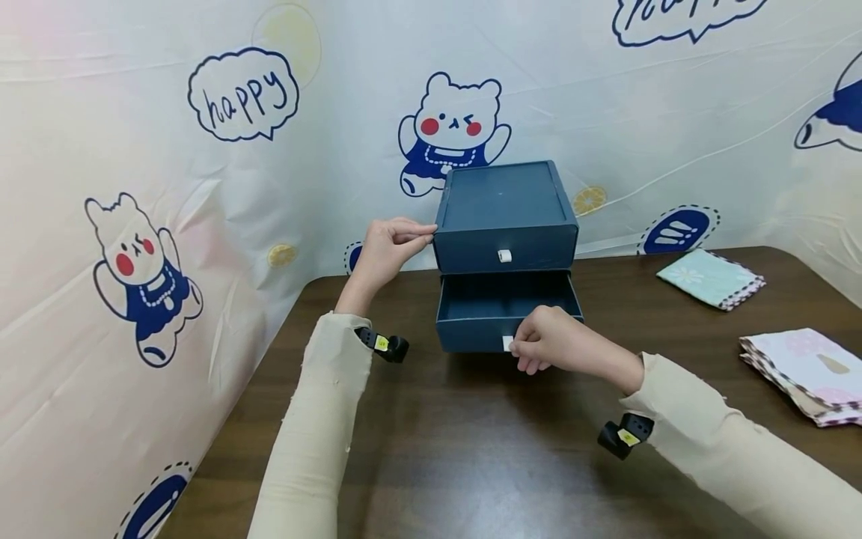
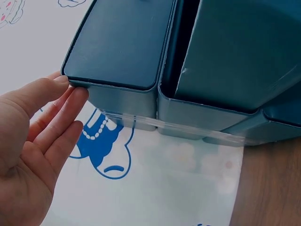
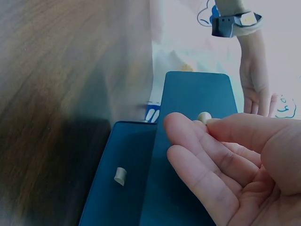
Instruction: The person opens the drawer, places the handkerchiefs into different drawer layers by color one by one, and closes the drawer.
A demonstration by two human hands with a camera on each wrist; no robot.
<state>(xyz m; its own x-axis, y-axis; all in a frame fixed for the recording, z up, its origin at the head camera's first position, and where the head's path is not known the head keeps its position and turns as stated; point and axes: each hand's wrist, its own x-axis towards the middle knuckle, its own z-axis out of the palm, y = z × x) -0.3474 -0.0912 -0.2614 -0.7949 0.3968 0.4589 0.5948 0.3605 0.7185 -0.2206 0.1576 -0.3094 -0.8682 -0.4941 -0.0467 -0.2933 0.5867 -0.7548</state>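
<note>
A dark blue drawer cabinet [image 1: 501, 198] stands on the table. Its middle drawer [image 1: 465, 337] is pulled partway out, and its inside looks bare in the head view. At the upper front corner on the cabinet's left side, my left hand [image 1: 387, 254] pinches the edge between thumb and fingers. My right hand [image 1: 555, 340] pinches the small white pull tab [image 3: 203, 117] of the middle drawer between thumb and index finger, other fingers loosely bent. The top drawer [image 1: 465, 253] is closed. A lower drawer [image 3: 117, 150] with its own tab shows in the right wrist view.
To the right on the brown wooden table [image 1: 438, 449] lie a folded light green cloth [image 1: 707, 277] and a folded white-pink cloth stack [image 1: 808, 367] with checked edging. A printed curtain [image 1: 364, 75] hangs close behind the cabinet.
</note>
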